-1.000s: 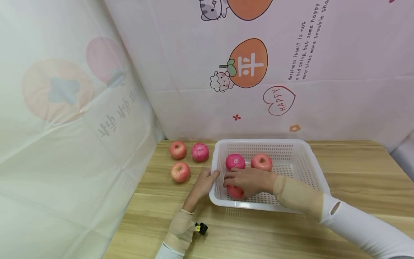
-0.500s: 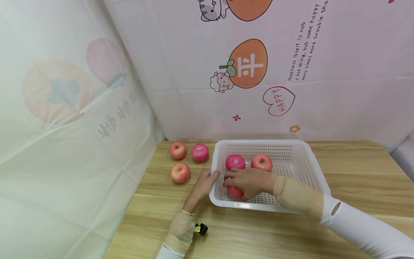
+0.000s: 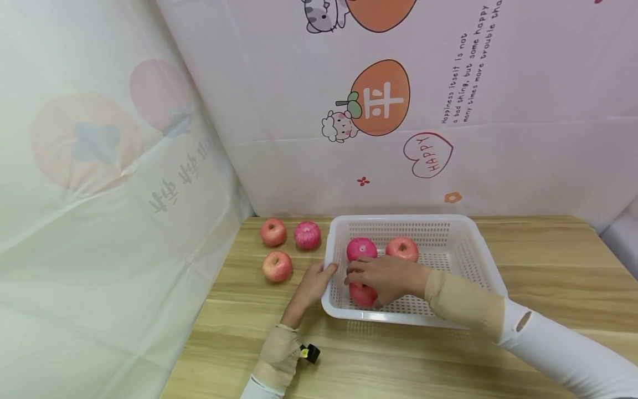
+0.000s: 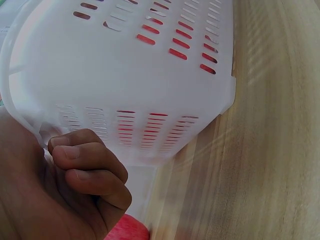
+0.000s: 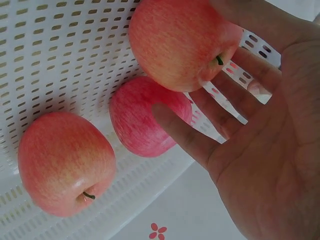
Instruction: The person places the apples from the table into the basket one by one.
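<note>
My left hand (image 3: 315,284) grips the left rim of a white plastic basket (image 3: 399,317), thumb over the edge. In the left wrist view its fingers (image 4: 90,160) curl outside the basket wall. My right hand (image 3: 386,275) reaches down inside the basket over a red apple (image 3: 363,296) in the near left corner. The right wrist view shows that apple (image 5: 180,45) between the thumb and several fingers, while the index finger (image 5: 185,132) overlaps a deep pink apple (image 5: 142,117). A paler apple (image 3: 402,249) sits to the right inside the basket.
Left of the basket, on the wooden table (image 3: 224,338), lie two red apples, one at the back (image 3: 273,232) and one nearer (image 3: 277,266), plus a pink striped apple (image 3: 307,235). A printed cloth (image 3: 299,166) hangs behind the table. A black wrist device (image 3: 310,353) is on the left wrist.
My right hand has lifted very slightly, showing more of the top of the apple under it. The left hand, basket and other apples stay in place.
</note>
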A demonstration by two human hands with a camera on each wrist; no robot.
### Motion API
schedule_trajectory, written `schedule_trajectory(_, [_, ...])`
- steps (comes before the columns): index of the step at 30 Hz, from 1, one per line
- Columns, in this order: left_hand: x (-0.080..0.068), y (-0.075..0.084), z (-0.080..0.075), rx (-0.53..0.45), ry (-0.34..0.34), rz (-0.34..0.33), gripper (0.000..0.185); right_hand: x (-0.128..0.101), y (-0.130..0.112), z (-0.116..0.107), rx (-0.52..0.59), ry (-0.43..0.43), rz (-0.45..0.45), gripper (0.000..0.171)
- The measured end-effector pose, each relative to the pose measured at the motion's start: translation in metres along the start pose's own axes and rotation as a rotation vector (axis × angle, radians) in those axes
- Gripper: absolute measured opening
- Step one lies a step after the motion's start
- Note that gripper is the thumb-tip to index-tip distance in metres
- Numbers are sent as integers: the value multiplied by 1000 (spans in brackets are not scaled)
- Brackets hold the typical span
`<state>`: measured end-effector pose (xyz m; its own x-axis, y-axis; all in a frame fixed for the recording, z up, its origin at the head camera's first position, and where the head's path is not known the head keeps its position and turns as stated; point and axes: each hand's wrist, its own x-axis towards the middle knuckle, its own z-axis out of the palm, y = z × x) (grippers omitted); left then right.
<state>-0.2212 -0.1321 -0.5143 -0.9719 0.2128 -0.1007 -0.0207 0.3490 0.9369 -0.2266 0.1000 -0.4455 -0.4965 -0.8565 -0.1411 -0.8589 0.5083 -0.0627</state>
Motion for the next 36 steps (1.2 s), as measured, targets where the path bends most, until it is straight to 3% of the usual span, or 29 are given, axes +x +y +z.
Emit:
schedule_trajectory(8, [-1,2,1,5,17,-19,50,-7,5,-5,-23,68,-32,67])
schedule_trajectory(14, [-1,3,2,4,17,-11,50,-17,8,-11,1,99,6,60])
schedule_trajectory(26, [-1,4,3,9,30,-8,48,-42,15,-13,3,144,58,70])
schedule_trajectory(36, [-2,3,3,35,40,-8,49,-61,20,-13,8,184,107,67])
